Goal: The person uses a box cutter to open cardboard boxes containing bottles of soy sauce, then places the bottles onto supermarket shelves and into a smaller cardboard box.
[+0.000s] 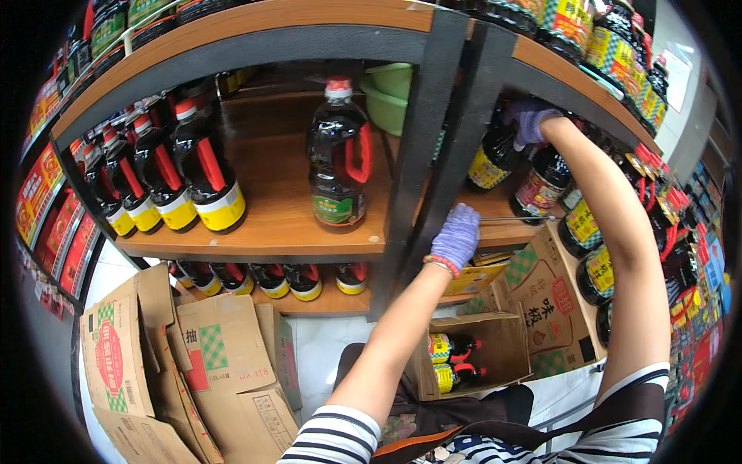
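My left hand [457, 236], in a purple knit glove with a red beaded band at the wrist, rests at the front edge of the right shelf [497, 232], beside the dark upright post [442, 151] and the end of a thin metal rail [513, 218]. Its fingertips are partly hidden. Deep under the upper board, my gloved right hand [530, 123] reaches to the top of a dark sauce bottle with a yellow label [490, 167]. Shadow hides its fingers, so any grip is unclear. A dark bottle with a red label [539, 188] stands just in front.
A large red-capped bottle [339, 162] stands on the left shelf near green plastic basins [387, 98]. Yellow-labelled bottles [211, 174] line its left end. Opened cartons [226, 342] crowd the floor at left. Below my arms, an open carton [504, 348] holds two bottles [449, 362] lying down.
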Tool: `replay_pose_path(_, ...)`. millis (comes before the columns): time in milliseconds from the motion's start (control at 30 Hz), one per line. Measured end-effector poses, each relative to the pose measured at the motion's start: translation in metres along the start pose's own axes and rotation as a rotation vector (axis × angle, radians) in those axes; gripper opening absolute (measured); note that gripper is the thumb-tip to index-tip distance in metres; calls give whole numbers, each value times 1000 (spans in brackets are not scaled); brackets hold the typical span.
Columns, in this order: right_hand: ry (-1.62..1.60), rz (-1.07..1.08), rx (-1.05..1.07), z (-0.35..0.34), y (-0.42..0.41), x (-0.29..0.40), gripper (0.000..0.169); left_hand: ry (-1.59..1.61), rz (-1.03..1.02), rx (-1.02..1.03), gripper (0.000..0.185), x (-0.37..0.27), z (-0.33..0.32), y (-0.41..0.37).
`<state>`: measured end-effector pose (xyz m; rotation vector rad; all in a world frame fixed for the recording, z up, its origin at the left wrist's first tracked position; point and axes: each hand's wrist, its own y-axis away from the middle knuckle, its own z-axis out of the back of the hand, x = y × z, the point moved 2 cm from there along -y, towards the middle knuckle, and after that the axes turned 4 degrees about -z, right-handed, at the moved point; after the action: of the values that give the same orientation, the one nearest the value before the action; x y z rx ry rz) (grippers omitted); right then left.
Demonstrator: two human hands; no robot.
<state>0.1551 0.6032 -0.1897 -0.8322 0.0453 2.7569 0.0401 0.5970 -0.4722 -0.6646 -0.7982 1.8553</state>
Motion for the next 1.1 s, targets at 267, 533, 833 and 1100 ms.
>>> replay_pose_path(267, -383, -9, -688, -116, -93, -43, 68, 34, -54, 68, 33, -10, -12, -2)
replay_pose_path(533, -1574, 219, -297, -115, -89, 88, 57, 30, -120, 470, 70, 5, 28, -7)
replay_pose_path(833, -975, -138, -427, -82, -217, 167, 84, -10, -144, 256, 67, -4, -6, -2)
replay_pose_path(1100, -666, -105, -453, -90, -244, 165, 83, -404, -251, 219, 56, -12, -15, 4)
